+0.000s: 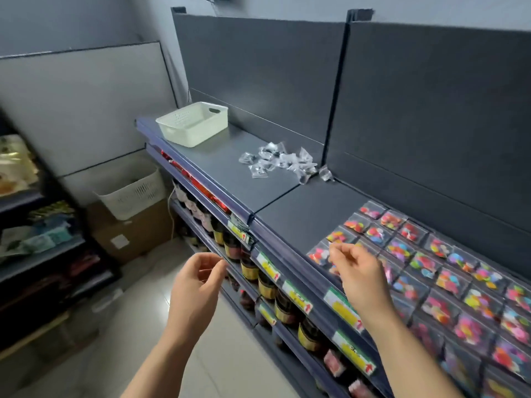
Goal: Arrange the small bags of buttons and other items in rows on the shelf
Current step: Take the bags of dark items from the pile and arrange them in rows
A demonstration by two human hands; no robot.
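Clear small bags of bright buttons [448, 277] lie in neat rows on the right part of the dark shelf [298, 216]. A loose heap of clear bags with dark contents [280, 162] sits further back near the shelf's upright post. My right hand [356, 274] hovers over the near-left end of the rows, fingers loosely curled, holding nothing I can see. My left hand [198, 280] hangs in front of the shelf edge over the floor, fingers relaxed and empty.
A white plastic basket [192, 124] stands at the shelf's far left end. Below the top shelf are price tags [296, 297] and rows of dark jars [267, 285]. Another white basket [132, 193] rests on cardboard boxes on the floor. A second rack [34, 225] stands at left.
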